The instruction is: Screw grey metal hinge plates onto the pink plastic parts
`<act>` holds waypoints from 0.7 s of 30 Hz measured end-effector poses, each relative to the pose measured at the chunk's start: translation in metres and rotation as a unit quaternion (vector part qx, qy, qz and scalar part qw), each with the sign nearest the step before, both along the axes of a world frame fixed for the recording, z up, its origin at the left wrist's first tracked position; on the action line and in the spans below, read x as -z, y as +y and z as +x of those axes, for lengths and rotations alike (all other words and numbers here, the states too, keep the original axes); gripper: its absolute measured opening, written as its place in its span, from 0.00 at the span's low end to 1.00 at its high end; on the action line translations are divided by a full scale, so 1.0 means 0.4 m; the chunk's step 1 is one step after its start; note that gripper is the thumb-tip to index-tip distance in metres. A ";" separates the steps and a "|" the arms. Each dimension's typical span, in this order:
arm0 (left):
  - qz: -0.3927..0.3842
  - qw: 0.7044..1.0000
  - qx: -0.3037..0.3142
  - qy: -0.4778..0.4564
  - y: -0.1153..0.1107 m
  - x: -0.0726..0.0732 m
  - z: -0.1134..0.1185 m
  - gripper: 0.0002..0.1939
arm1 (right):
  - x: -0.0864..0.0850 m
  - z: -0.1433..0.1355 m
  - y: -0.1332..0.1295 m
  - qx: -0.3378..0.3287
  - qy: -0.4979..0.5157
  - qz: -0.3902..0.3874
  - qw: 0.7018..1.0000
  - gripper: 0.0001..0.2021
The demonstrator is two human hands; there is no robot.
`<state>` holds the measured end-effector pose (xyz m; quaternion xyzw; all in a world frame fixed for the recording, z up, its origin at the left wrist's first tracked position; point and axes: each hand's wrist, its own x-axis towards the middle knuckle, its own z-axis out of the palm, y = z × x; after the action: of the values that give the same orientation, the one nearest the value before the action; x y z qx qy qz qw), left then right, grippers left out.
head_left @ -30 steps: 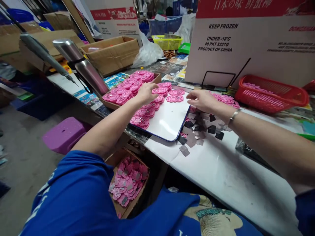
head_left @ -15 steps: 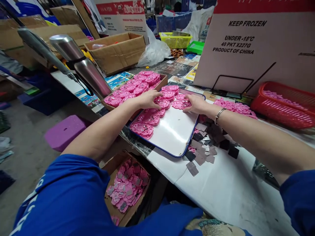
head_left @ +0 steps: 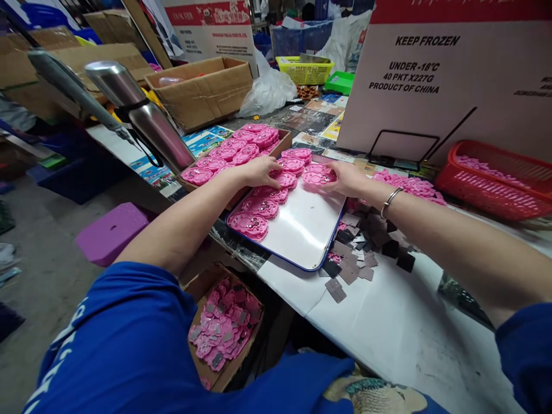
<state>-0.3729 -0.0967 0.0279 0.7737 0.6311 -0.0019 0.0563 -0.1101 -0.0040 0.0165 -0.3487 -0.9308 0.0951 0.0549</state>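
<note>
A white tray with a blue rim [head_left: 308, 230] holds several stacked pink pieces [head_left: 248, 225] along its left side. My left hand [head_left: 264, 172] rests at that row, its thumb and fingers apart around the edge of a pink piece [head_left: 285, 180]. At the tray's upper right, my right hand [head_left: 344, 179] grips a pink piece [head_left: 317, 174] by its right side. Beyond my left forearm, a shallow cardboard box [head_left: 282, 144] is filled with more pink pieces [head_left: 245, 153].
Grey and black squares [head_left: 345, 261] lie scattered right of the tray. A red basket [head_left: 495, 195] and loose pink parts [head_left: 409, 187] are farther right. A steel flask [head_left: 159, 129] leans at the left. Below sits a box of pink pieces [head_left: 226, 328].
My right hand has shifted slightly away from me with the pink piece, which now lies closer to the tray's far end. My left hand has barely moved.
</note>
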 end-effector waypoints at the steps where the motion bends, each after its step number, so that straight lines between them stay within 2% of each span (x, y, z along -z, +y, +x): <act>1: 0.003 1.000 -0.002 -0.005 0.000 0.000 -0.001 0.26 | -0.009 0.009 -0.007 0.008 0.009 0.005 1.000 0.28; 7: 0.007 1.000 -0.019 -0.016 -0.003 -0.002 0.003 0.28 | -0.050 0.086 -0.068 0.015 0.063 0.027 0.998 0.28; 14: 0.000 1.000 -0.023 -0.009 -0.010 -0.011 0.014 0.32 | -0.058 0.182 -0.146 0.023 0.113 0.012 0.993 0.29; 17: -0.009 1.000 -0.020 -0.010 -0.012 -0.016 0.021 0.35 | -0.057 0.233 -0.206 0.021 0.125 -0.008 0.992 0.29; 21: -0.014 1.000 -0.019 -0.015 -0.014 -0.021 0.034 0.36 | -0.042 0.324 -0.306 -0.033 0.153 -0.012 0.988 0.27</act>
<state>-0.3593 -0.1024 0.0363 0.7606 0.6448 0.0020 0.0764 0.0196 -0.1262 0.0332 -0.2999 -0.9211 0.1604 0.1895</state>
